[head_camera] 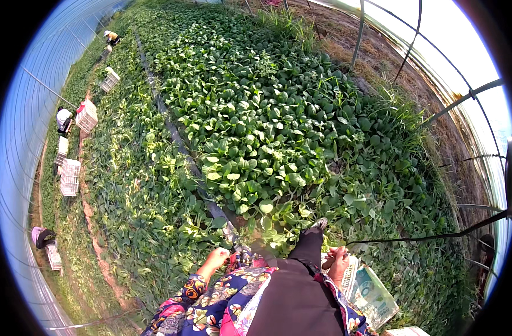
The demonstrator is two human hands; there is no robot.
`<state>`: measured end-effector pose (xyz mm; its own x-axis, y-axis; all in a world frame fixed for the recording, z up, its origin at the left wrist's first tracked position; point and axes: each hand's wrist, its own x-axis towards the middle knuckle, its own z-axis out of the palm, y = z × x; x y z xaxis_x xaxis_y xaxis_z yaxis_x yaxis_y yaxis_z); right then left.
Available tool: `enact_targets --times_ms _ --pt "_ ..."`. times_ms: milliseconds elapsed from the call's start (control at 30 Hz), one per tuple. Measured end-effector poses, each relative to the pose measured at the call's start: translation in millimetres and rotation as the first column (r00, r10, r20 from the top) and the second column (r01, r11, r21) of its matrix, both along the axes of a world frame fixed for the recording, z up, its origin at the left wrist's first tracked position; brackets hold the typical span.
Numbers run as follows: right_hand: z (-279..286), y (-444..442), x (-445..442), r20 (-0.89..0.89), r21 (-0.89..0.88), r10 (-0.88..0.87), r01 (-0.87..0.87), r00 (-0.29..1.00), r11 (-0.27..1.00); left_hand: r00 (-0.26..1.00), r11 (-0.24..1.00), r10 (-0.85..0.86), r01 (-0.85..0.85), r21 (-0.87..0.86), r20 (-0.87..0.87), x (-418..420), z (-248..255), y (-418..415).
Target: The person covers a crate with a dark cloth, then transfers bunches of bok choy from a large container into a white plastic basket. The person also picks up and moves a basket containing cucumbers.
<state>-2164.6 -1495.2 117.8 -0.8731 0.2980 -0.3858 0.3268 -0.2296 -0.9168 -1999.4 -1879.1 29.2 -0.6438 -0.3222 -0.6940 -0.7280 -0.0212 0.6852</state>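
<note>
My left hand (216, 258) is loosely closed beside the hem of my floral garment (210, 308), above low leafy greens. Nothing shows in it, though its underside is hidden. To the right of my dark-trousered leg (296, 298), my right hand (338, 263) has its fingers curled, just above a white plastic crate (351, 273). Whether those fingers pinch something small is unclear. Against that crate lies a teal-and-white printed panel or bag (373, 297). My shoe (321, 224) rests among the plants, at the near edge of a dense stand of broad-leaved green vegetables (256, 138).
A dark irrigation hose or strip (178, 140) runs lengthwise through the bed. White crates (70, 177) stand along the left path. Three people work there, one in white (64, 119). Metal greenhouse poles (359, 35) and tall grass (398, 101) border the right side.
</note>
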Motion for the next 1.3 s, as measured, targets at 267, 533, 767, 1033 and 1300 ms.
enact_targets --times_ms 267,533,767,1033,1300 --pt "-47 116 -156 0.016 0.065 0.296 -0.296 0.955 0.953 0.927 0.9 -0.372 0.372 -0.226 0.046 -129 -12 132" --pt "-54 176 -218 0.029 -0.028 0.203 -0.203 0.979 0.979 0.998 0.982 -0.059 0.056 -0.179 -0.011 -197 39 185" --pt "-59 191 -256 0.163 0.393 0.618 -0.625 0.769 0.674 0.962 0.964 -0.263 0.266 -0.028 0.072 -230 -48 193" --pt "-160 241 -288 0.474 0.461 0.664 -0.805 0.579 0.373 0.976 0.974 -0.211 0.205 -0.101 -0.058 -358 -49 198" --pt "-250 284 -228 0.635 0.449 0.522 -0.822 0.569 0.351 0.872 0.884 -0.468 0.465 0.057 0.145 -380 -23 183"
